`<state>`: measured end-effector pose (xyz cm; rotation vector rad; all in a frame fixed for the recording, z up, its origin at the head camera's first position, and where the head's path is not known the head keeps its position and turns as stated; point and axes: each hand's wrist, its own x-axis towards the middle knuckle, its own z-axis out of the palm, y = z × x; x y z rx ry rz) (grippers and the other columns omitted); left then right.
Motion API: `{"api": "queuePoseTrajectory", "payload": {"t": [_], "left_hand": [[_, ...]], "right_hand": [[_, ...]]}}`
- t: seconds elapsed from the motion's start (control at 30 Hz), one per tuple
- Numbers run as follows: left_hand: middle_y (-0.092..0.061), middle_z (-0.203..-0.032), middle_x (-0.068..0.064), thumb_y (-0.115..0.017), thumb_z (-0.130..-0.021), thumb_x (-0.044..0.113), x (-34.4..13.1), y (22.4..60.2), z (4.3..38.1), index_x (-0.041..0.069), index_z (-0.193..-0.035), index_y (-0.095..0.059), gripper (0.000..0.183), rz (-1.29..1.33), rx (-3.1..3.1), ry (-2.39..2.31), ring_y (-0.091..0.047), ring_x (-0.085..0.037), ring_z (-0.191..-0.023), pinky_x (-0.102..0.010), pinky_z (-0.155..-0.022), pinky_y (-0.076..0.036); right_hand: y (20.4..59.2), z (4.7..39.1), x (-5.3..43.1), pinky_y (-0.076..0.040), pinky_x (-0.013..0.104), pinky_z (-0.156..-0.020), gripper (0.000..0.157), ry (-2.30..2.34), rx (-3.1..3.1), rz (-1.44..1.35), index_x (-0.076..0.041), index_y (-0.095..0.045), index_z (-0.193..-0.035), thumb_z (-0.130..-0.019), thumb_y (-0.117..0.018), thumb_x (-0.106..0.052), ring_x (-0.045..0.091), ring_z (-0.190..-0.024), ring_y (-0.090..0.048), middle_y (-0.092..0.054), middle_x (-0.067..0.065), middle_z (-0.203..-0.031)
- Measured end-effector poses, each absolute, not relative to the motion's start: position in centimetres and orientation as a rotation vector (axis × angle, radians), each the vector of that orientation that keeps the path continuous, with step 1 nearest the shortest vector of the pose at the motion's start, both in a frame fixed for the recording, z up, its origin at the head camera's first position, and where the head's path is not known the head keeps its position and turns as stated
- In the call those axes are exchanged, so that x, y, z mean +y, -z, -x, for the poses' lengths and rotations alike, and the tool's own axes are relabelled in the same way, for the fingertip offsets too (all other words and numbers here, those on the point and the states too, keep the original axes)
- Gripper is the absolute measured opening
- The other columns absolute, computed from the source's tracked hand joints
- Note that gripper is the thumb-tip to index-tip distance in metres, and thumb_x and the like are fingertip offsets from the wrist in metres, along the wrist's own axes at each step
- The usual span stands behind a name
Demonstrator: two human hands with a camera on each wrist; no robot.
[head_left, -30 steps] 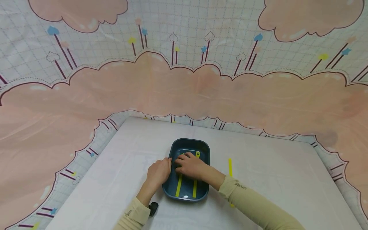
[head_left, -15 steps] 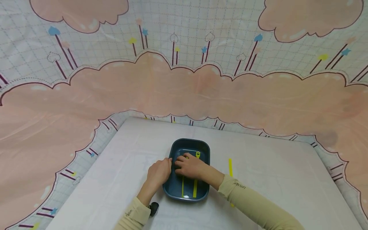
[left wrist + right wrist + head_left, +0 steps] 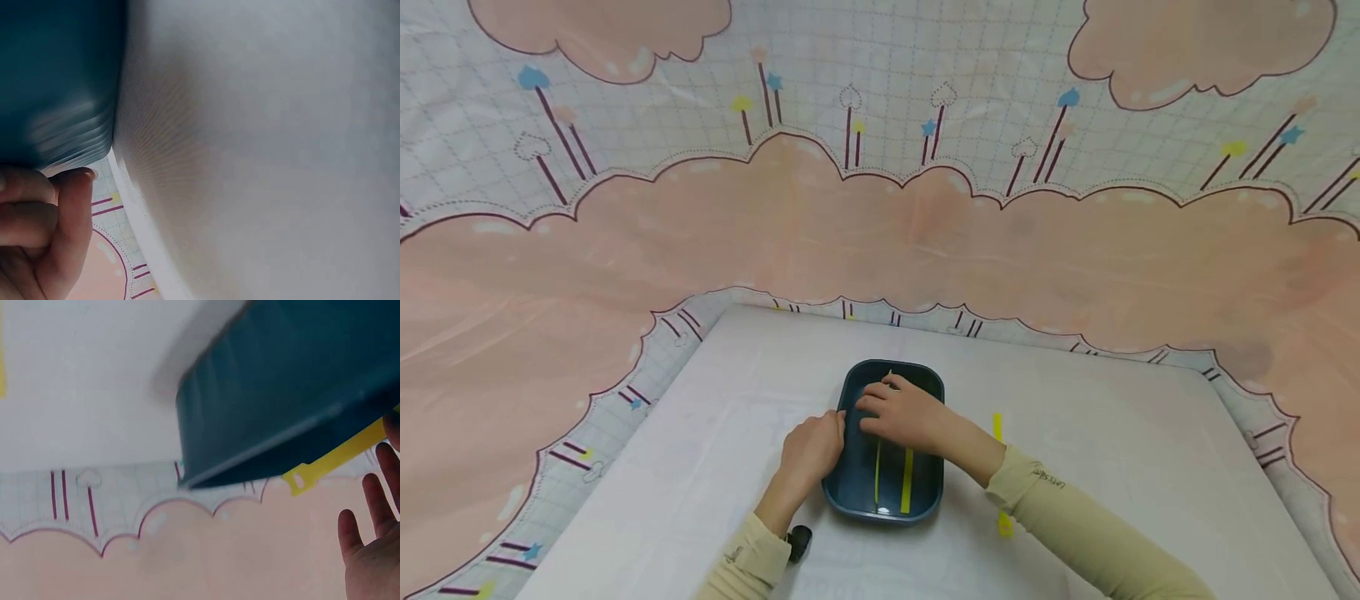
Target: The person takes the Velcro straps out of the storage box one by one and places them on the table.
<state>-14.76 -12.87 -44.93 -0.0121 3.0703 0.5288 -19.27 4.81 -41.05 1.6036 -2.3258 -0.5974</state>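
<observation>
A dark blue plastic basin (image 3: 853,479) stands on the white table. My left hand (image 3: 808,450) grips its left rim; in the left wrist view the fingers (image 3: 72,231) are curled by the basin wall (image 3: 56,75). Over the inside of the basin, my right hand (image 3: 906,417) pinches a thin yellow strip (image 3: 877,475), seen edge-on and raised. In the right wrist view this strip (image 3: 340,453) shows a slotted end beyond the basin rim, while several fingers (image 3: 378,500) stay spread. A second yellow strip (image 3: 907,483) lies in the basin, its far end hidden by the right hand.
Another yellow strip (image 3: 997,427) lies on the white table (image 3: 1120,450) right of the basin, partly under the right forearm. A small black object (image 3: 800,543) is at the left wrist. A patterned curtain (image 3: 880,233) surrounds the table.
The left strip in the basin, flat at first, has turned on edge and come up with my right hand, its far end now nearer the back rim. The left hand stays on the rim.
</observation>
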Motion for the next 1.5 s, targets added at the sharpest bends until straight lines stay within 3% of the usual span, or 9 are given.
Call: {"api": "queuePoseTrajectory", "payload": {"t": [0.37, 0.83, 1.17, 1.5], "left_hand": [[-0.055, -0.063, -0.009, -0.044, -0.104, 0.024, -12.9, 44.9, 14.8, -0.001, -0.087, -0.063, 0.035, 0.009, 3.086, -0.55, -0.055, -0.022, -0.055, -0.036, -0.052, -0.045], [-0.053, -0.061, -0.009, -0.045, -0.104, 0.024, -12.9, 45.3, 14.8, -0.002, -0.087, -0.064, 0.036, 0.007, 3.096, -0.539, -0.053, -0.02, -0.052, -0.034, -0.049, -0.044], [-0.052, -0.06, -0.009, -0.045, -0.104, 0.024, -13.0, 45.3, 14.8, -0.001, -0.085, -0.063, 0.037, 0.01, 3.095, -0.536, -0.052, -0.02, -0.051, -0.034, -0.048, -0.043], [-0.051, -0.058, -0.008, -0.045, -0.104, 0.023, -13.0, 45.3, 14.8, 0.0, -0.081, -0.062, 0.037, -0.011, 3.115, -0.543, -0.051, -0.02, -0.051, -0.033, -0.047, -0.041]], "right_hand": [[38.0, 19.6, 8.8, -0.035, 0.043, -0.106, 0.029, 0.345, -2.368, -1.495, -0.027, -0.064, -0.111, -0.089, -0.072, -0.009, 0.022, -0.129, -0.046, -0.057, 0.0, -0.134], [35.6, 18.9, 13.6, -0.035, 0.048, -0.105, 0.027, 0.209, -2.484, -1.294, -0.023, -0.063, -0.097, -0.081, -0.08, -0.01, 0.027, -0.125, -0.049, -0.061, 0.002, -0.126], [35.8, 18.8, 16.0, -0.04, 0.044, -0.101, 0.025, -0.033, -2.507, -1.223, -0.02, -0.066, -0.093, -0.078, -0.082, -0.008, 0.022, -0.106, -0.058, -0.066, -0.001, -0.104], [36.0, 19.0, 17.9, -0.037, 0.052, -0.102, 0.022, -0.229, -2.555, -1.088, -0.016, -0.064, -0.089, -0.08, -0.078, -0.001, 0.021, -0.092, -0.063, -0.066, -0.003, -0.09]]}}
